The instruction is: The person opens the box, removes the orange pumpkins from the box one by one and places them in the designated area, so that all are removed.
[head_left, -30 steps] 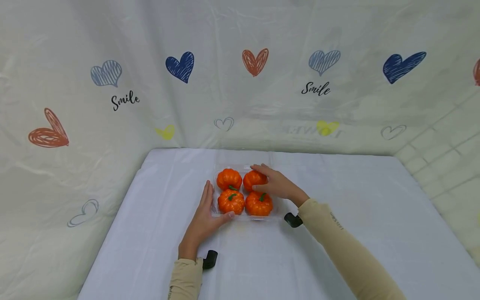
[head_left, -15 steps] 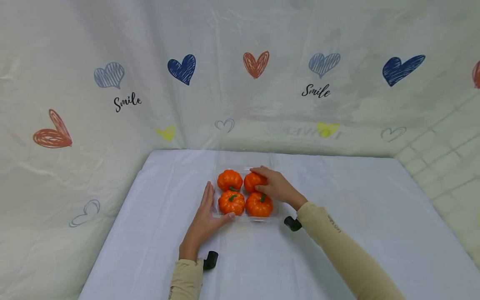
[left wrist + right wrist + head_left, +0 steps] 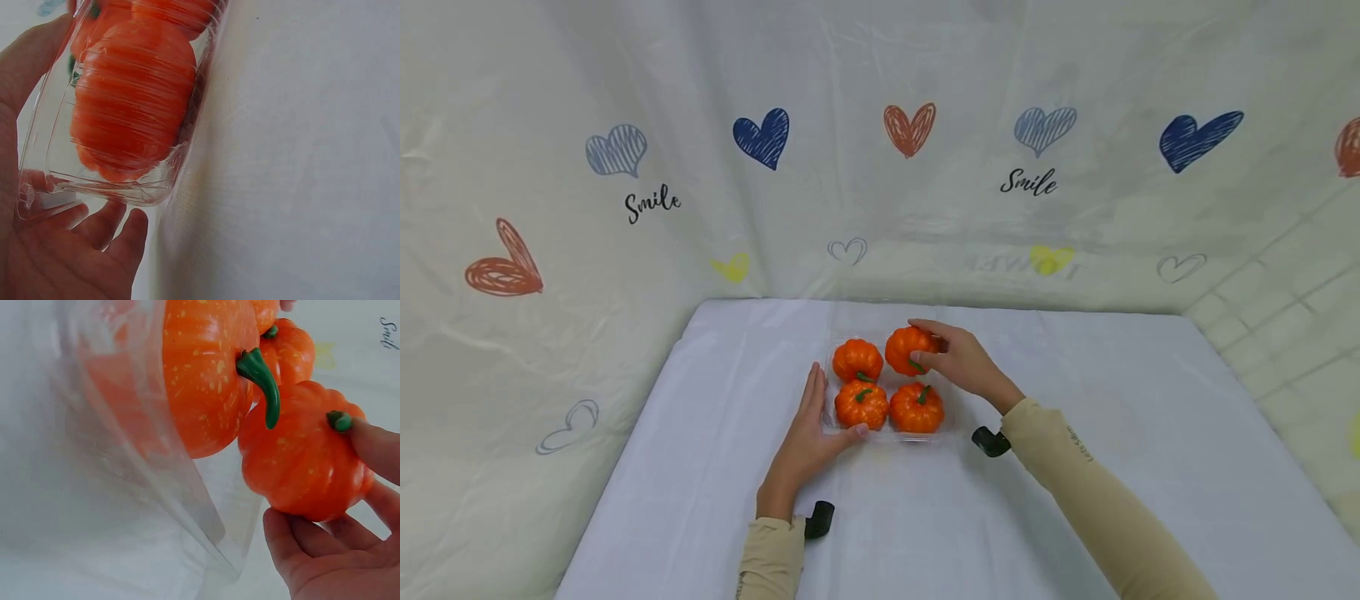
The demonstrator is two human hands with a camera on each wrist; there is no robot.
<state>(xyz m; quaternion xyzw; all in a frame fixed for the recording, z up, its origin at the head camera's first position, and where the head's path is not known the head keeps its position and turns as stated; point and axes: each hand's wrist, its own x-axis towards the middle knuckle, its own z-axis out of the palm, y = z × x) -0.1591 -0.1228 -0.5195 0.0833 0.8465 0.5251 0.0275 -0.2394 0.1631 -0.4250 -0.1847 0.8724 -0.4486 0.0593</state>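
Note:
My right hand [image 3: 961, 358] grips a small orange toy pumpkin [image 3: 904, 348] with a green stem. In the right wrist view, the thumb lies by this pumpkin's stem and the fingers curl under its far side. The held pumpkin is over the back right part of a clear plastic clamshell box [image 3: 912, 438], whose lid is folded back. Three similar pumpkins sit in the box: back left [image 3: 857, 360], front left [image 3: 861, 405] and front right [image 3: 917, 407]. At the box's front left corner rests my left hand [image 3: 808, 437], thumb along the front rim, fairly straight fingers against the left side.
A white cloth covers the table [image 3: 1075, 400]. Behind it hangs a pale curtain [image 3: 970, 75] printed with hearts and words. Each wrist carries a small black camera, one at the left wrist [image 3: 820, 520] and one at the right wrist [image 3: 991, 442].
The right hand has lifted the back right pumpkin slightly up and away from its place in the box. The left hand has stayed at the front left corner.

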